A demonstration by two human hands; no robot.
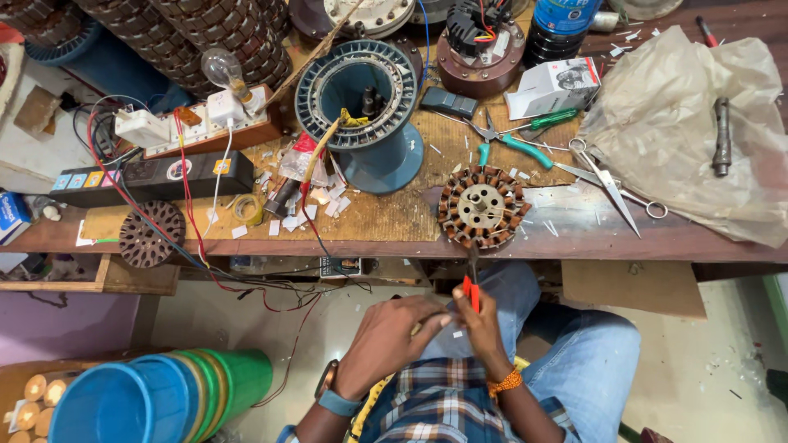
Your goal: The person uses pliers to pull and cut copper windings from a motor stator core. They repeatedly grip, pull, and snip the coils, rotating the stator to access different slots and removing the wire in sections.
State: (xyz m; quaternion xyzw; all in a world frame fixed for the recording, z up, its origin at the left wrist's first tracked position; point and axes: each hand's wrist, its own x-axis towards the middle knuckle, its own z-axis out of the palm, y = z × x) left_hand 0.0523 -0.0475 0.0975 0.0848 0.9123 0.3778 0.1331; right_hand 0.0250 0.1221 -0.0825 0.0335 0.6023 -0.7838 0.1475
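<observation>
Both hands meet over my lap, below the workbench's front edge. My right hand (484, 332) grips a small tool with red handles (470, 291), its dark tip pointing up toward the bench. My left hand (386, 336) pinches something thin and pale beside the tool; I cannot tell what it is. Just above, at the bench edge, lies a round motor stator (482, 207) wound with copper coils.
On the wooden bench (386, 221) sit a teal fan motor housing (361, 98), scissors (611, 184), green-handled pliers (513, 143), a bulb on a socket board (222, 70), a black power strip (156, 176), red and black wires, and a crumpled plastic sheet (681, 123). Stacked plastic buckets (156, 398) stand lower left.
</observation>
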